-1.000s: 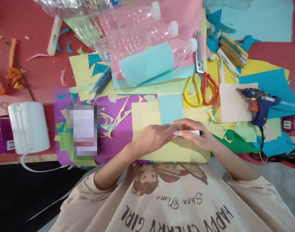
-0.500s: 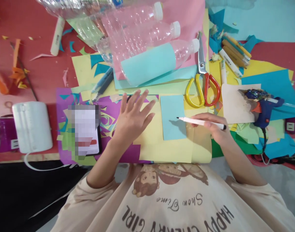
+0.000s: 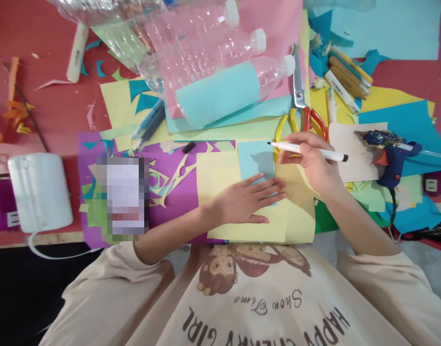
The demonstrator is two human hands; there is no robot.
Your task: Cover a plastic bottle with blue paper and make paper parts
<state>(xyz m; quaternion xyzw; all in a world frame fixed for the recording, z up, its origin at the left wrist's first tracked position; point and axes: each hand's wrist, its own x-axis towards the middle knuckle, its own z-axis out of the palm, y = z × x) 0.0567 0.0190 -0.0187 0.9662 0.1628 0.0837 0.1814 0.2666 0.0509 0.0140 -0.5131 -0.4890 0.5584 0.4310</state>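
Note:
My right hand (image 3: pixel 316 166) grips a white marker (image 3: pixel 307 150) with its black tip bared, held over the upper right corner of a small light-blue paper (image 3: pixel 254 161). My left hand (image 3: pixel 247 199) lies with fingers stretched out across the lower part of that blue paper and the pale yellow sheet (image 3: pixel 215 170) beneath it. Part of the blue paper is hidden under the left fingers. A black marker cap (image 3: pixel 189 147) rests on the purple paper (image 3: pixel 184 187) to the left. Scissors (image 3: pixel 299 103) with yellow and red handles lie just beyond my right hand.
Clear plastic bottles (image 3: pixel 220 91) lie at the back, one wrapped in light-blue paper. A phone (image 3: pixel 124 197) and a white case (image 3: pixel 40 192) are at left. On the right are a blue glue gun (image 3: pixel 391 163) and several markers (image 3: pixel 350 77) among paper scraps.
My left hand has moved right, from the purple paper's edge onto the blue paper, uncovering the black cap. My right hand has raised the marker toward the paper's upper right corner.

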